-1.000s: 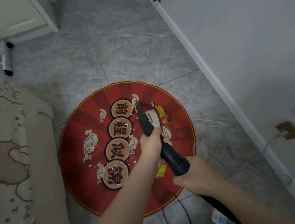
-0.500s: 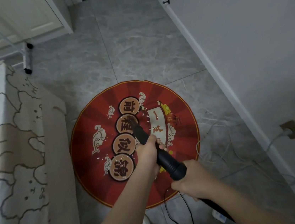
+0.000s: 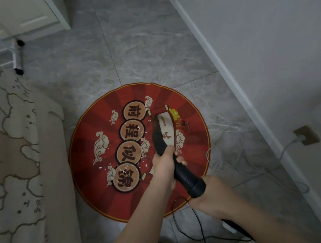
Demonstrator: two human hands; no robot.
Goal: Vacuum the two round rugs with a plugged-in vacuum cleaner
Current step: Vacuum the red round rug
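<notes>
Red round rug (image 3: pixel 107 188) lies mid-frame on the grey tile floor (image 3: pixel 136 49). Left hand (image 3: pixel 163 162) and right hand (image 3: pixel 207 196) both clench the black vacuum nozzle (image 3: pixel 161 139), whose tip rests on the rug.

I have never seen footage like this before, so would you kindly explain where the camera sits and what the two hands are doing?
The camera is worn on the person's head and looks down at their own arms. Both hands hold a black plastic vacuum nozzle and hose: the left hand grips it nearer the tip, the right hand further back. The tip rests on a round red rug with Chinese characters, which lies on grey tiles and carries small white scraps. A white plug sits in the wall socket at right.
</notes>
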